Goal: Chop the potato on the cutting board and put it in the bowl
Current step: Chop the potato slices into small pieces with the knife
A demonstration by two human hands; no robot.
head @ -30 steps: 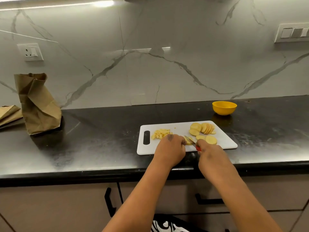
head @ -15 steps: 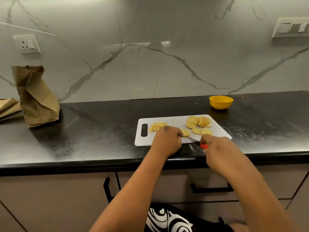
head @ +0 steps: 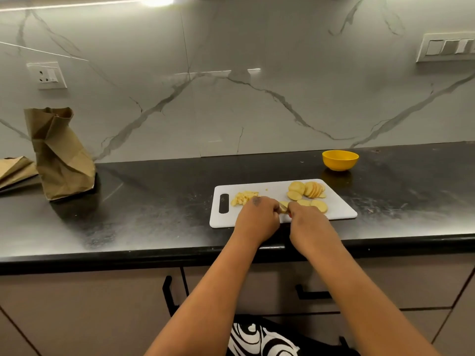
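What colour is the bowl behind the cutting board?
Yellow. The bowl shows clearly in the head view, on the black counter.

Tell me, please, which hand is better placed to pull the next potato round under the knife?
Left. The right hand grips the knife, so it is occupied. The left hand steadies the piece being cut, though the potato rounds lie farther right on the cutting board.

Both forearms are bare, with no sleeves. The left hand (head: pixel 255 219) carries a small dark mark on its back. Below the arms shows black-and-white swirl-patterned clothing (head: pixel 259 339).
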